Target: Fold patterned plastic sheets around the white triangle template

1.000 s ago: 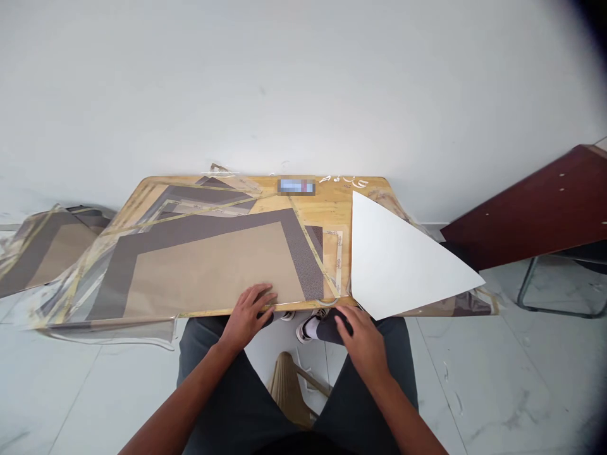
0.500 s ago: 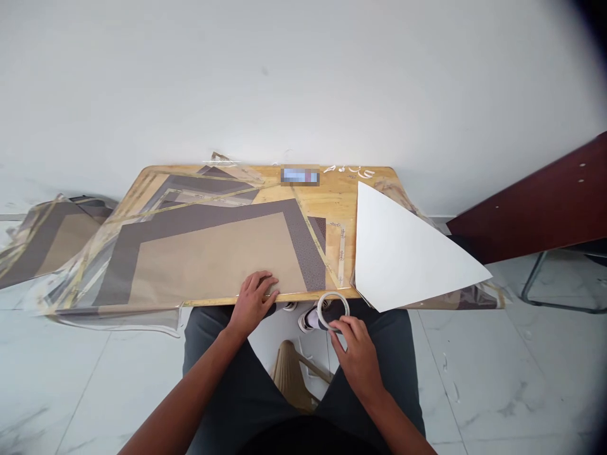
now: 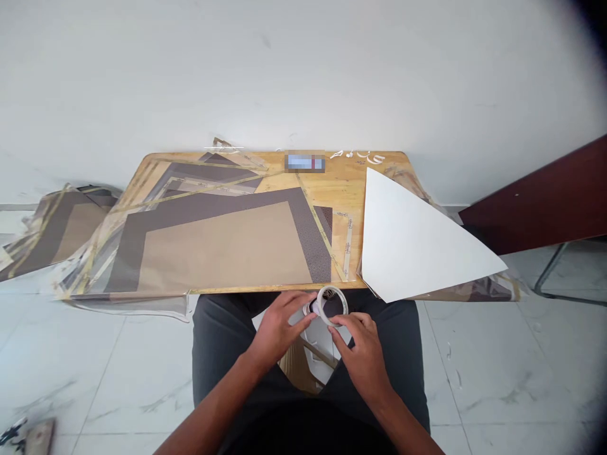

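You sit at a wooden table (image 3: 344,189), both hands held low over your lap, just off its near edge. Your right hand (image 3: 364,349) pinches the lower rim of a pale ring (image 3: 346,304) (it looks like a roll of narrow tape) between thumb and fingers. The ring stands tilted, its hole facing you, between your two hands. Your left hand (image 3: 276,328) comes in from the other side, thumb and fingers a little apart at the ring's left rim; whether they touch it or pinch anything cannot be told.

Ahead and to the left of your grip, a large brown sheet (image 3: 227,246) with a broad dark border lies flat on the table. A thin yellowish strip (image 3: 322,234) crosses its right side. Farther ahead and left, more dark and tan sheets (image 3: 199,170) overlap. Ahead and to the right of the ring, a big white sheet (image 3: 422,246) lies at a slant, its nearest corner past the table edge. Straight ahead, near the far edge, is a blurred blue object (image 3: 305,162), with curled white scraps (image 3: 376,159) to its right. Below your grip are your dark trousers (image 3: 218,354).
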Motion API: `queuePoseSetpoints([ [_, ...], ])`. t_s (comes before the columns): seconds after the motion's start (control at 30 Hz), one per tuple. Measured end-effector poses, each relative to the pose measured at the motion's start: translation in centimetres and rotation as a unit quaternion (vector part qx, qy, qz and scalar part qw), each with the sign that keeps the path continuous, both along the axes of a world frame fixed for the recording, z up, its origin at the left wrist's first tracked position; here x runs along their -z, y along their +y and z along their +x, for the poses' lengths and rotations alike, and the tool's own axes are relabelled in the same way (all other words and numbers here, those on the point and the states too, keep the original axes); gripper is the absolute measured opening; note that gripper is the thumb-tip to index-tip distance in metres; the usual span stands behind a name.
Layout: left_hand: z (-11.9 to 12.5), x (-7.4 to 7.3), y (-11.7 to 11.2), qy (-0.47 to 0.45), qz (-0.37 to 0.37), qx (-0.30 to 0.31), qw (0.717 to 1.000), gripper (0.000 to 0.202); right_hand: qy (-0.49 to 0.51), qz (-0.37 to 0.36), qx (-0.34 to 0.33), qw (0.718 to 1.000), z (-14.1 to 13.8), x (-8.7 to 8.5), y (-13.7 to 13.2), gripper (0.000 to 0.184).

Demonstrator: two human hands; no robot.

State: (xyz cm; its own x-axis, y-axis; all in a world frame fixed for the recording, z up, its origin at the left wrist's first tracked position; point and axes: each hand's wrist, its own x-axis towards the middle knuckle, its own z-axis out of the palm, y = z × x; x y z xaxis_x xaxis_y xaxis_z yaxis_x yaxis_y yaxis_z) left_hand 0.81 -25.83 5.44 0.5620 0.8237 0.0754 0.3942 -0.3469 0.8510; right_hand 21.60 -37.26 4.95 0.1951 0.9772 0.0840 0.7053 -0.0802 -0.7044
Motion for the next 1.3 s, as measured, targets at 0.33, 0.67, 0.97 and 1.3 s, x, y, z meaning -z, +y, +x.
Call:
queuePoseSetpoints([
  [0.33, -0.4, -0.1, -4.1, -0.086, -0.337, -0.105, 0.931, 0.024, 0.104, -0.133, -0.179, 0.969, 1.0, -2.1, -0.1, 0.019],
  [0.67, -1.4, -2.0, -0.1, 0.025, -0.219, -0.122, 0.968, 0.015, -0.07, -0.154, -0.305, 0.937, 3.7, -3.4, 5.5, 0.031],
  [0.97, 0.6, 0.2, 4.7, 0.143, -0.007, -0.172, 0.975, 0.009, -0.303, -0.152, -0.319, 0.885, 5.4, -3.3, 14.6, 0.033],
  [1.3, 0.3, 3.3, 5.8, 0.166, 0.028, -0.151, 0.974, 0.006, -0.378, -0.297, -0.269, 0.834, 3.6, -1.8, 14.3, 0.037],
])
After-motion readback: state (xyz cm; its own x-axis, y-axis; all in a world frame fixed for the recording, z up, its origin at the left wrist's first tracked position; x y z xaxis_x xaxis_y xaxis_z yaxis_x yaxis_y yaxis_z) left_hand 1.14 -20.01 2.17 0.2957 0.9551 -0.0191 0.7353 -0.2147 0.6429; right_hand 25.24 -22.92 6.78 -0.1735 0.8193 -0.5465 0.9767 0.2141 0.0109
